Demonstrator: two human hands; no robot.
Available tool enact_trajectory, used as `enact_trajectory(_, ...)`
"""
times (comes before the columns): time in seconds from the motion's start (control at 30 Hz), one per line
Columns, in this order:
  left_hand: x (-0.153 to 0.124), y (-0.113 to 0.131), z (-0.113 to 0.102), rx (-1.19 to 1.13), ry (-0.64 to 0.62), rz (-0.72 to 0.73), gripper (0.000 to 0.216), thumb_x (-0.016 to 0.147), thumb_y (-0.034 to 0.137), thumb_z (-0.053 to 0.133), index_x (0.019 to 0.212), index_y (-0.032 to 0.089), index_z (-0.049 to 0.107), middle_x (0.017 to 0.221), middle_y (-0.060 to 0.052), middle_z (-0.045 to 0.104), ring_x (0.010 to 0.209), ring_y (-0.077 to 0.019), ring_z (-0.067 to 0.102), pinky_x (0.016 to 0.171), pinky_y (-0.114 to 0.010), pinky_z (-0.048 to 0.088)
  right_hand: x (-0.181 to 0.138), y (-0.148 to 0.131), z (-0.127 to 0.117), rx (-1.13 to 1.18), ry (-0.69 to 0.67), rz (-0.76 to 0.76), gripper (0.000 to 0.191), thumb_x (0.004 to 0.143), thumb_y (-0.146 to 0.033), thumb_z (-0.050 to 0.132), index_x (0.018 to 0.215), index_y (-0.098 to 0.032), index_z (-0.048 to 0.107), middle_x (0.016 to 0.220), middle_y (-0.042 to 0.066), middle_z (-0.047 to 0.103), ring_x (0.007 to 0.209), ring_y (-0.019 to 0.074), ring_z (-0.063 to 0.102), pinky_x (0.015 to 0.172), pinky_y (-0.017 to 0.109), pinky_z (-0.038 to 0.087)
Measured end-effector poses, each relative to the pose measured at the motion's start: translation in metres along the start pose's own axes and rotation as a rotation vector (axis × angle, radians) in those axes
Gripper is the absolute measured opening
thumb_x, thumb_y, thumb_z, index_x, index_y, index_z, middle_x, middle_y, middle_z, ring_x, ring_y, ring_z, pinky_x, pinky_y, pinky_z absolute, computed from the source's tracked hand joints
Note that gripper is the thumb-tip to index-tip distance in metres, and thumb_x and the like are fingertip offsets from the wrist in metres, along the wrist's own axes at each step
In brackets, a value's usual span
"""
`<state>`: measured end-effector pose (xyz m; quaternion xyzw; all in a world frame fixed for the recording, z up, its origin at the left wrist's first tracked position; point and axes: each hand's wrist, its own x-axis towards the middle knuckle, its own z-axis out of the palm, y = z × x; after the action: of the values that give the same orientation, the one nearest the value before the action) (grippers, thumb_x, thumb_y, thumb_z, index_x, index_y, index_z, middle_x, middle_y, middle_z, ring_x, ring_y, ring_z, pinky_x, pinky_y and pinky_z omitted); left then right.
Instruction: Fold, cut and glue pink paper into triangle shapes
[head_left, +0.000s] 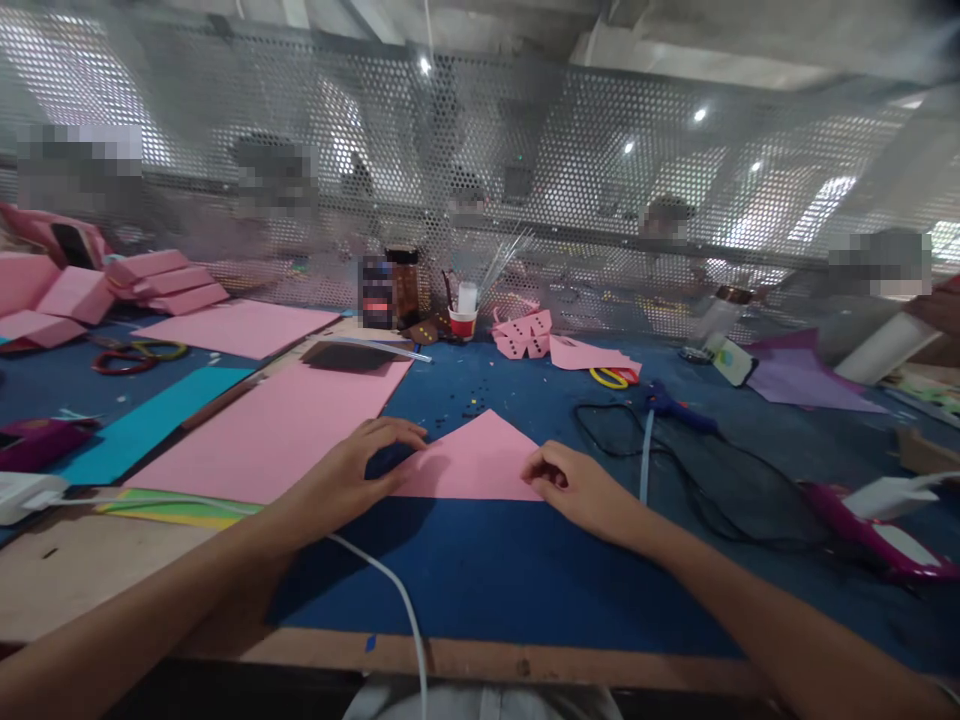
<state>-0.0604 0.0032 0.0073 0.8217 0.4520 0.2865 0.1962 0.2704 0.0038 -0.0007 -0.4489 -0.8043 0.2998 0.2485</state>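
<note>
On the mat, pink triangle points away, base crosswise; left hand, right hand, half-curled, seemingly pin corners.

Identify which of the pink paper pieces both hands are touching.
The pink triangle, touched by the left hand and right hand; the pink rectangular sheets lie farther left.

Your left hand sits on the left corner of the folded paper triangle and your right hand on its right corner. The triangle lies on the mat straight before you. A large paper sheet lies to its left and a glue gun to its right, with a cup behind, near the mesh screen.
</note>
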Motion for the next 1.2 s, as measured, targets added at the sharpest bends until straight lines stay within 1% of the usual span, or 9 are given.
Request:
enact_trajectory(0.07, 0.007, 0.015, 0.006, 0.039, 0.026, 0.077, 0.018, 0.093, 0.035, 0.058, 0.105, 0.024, 0.067, 0.117, -0.005, 0.068, 0.117, -0.0241, 0.058, 0.104, -0.039, 0.044, 0.0, -0.002, 0.0, -0.001, 0.003, 0.006, 0.019, 0.085, -0.009, 0.056, 0.096, -0.02, 0.067, 0.096, 0.002, 0.067, 0.08, 0.0134, 0.059, 0.072, 0.027, 0.045)
enact_trajectory(0.13, 0.015, 0.031, 0.014, 0.047, -0.026, 0.112, 0.014, 0.093, 0.029, 0.056, 0.098, 0.023, 0.068, 0.107, -0.004, 0.07, 0.108, -0.0223, 0.06, 0.097, -0.036, 0.047, 0.001, -0.003, 0.001, -0.017, 0.01, 0.022, 0.018, 0.085, -0.01, 0.056, 0.095, -0.02, 0.068, 0.094, 0.002, 0.066, 0.079, 0.0133, 0.059, 0.072, 0.027, 0.045)
enact_trajectory(0.23, 0.027, 0.047, 0.034, 0.043, -0.128, 0.145, 0.013, 0.091, 0.02, 0.055, 0.095, 0.022, 0.068, 0.098, -0.003, 0.07, 0.097, -0.0195, 0.062, 0.087, -0.03, 0.048, 0.001, -0.004, 0.005, -0.046, 0.026, 0.006, 0.017, 0.085, -0.01, 0.057, 0.093, -0.02, 0.068, 0.093, 0.002, 0.064, 0.079, 0.0133, 0.059, 0.073, 0.027, 0.045)
enact_trajectory(0.27, 0.031, 0.049, 0.042, 0.046, -0.146, 0.148, 0.014, 0.09, 0.018, 0.055, 0.095, 0.022, 0.068, 0.094, -0.003, 0.069, 0.09, -0.0183, 0.062, 0.079, -0.028, 0.048, 0.0, -0.004, 0.007, -0.06, 0.037, -0.015, 0.017, 0.084, -0.009, 0.057, 0.092, -0.02, 0.068, 0.093, 0.002, 0.064, 0.081, 0.0136, 0.059, 0.074, 0.027, 0.046)
enact_trajectory(0.43, 0.042, 0.05, 0.066, 0.196, -0.128, 0.124, 0.011, 0.083, 0.012, 0.058, 0.081, 0.02, 0.065, 0.083, -0.004, 0.064, 0.083, -0.0201, 0.059, 0.072, -0.03, 0.043, -0.002, -0.005, 0.012, -0.169, 0.095, -0.104, 0.018, 0.08, -0.006, 0.059, 0.09, -0.02, 0.066, 0.093, 0.003, 0.064, 0.09, 0.0173, 0.057, 0.081, 0.03, 0.045)
enact_trajectory(0.67, 0.044, 0.061, 0.074, 0.292, -0.072, 0.134, 0.006, 0.086, 0.024, 0.061, 0.089, 0.021, 0.064, 0.094, -0.006, 0.063, 0.092, -0.0245, 0.058, 0.082, -0.037, 0.045, -0.001, -0.013, 0.015, -0.222, 0.121, -0.069, 0.014, 0.077, -0.011, 0.063, 0.086, -0.02, 0.063, 0.092, 0.002, 0.064, 0.089, 0.0182, 0.056, 0.079, 0.03, 0.043)
enact_trajectory(0.8, 0.047, 0.065, 0.079, 0.333, -0.06, 0.127, 0.005, 0.084, 0.022, 0.06, 0.088, 0.02, 0.06, 0.096, -0.008, 0.063, 0.096, -0.0265, 0.057, 0.086, -0.04, 0.046, 0.001, -0.014, 0.02, -0.285, 0.155, -0.041, 0.01, 0.076, -0.014, 0.064, 0.084, -0.02, 0.061, 0.089, 0.002, 0.063, 0.086, 0.0183, 0.055, 0.075, 0.029, 0.04)
enact_trajectory(1.03, 0.05, 0.069, 0.08, 0.341, -0.051, 0.105, 0.003, 0.084, 0.022, 0.057, 0.086, 0.02, 0.059, 0.092, -0.007, 0.064, 0.093, -0.0265, 0.057, 0.085, -0.041, 0.045, 0.003, -0.013, 0.023, -0.294, 0.163, -0.031, 0.013, 0.073, -0.012, 0.061, 0.083, -0.019, 0.06, 0.089, 0.003, 0.063, 0.087, 0.0187, 0.055, 0.075, 0.029, 0.04)
enact_trajectory(1.2, 0.049, 0.064, 0.082, 0.321, -0.041, 0.09, 0.007, 0.08, 0.021, 0.059, 0.087, 0.021, 0.059, 0.094, -0.007, 0.063, 0.093, -0.0263, 0.056, 0.085, -0.04, 0.044, 0.001, -0.015, 0.02, -0.278, 0.147, -0.023, 0.016, 0.072, -0.01, 0.06, 0.084, -0.02, 0.06, 0.091, 0.003, 0.064, 0.088, 0.0187, 0.056, 0.076, 0.029, 0.041)
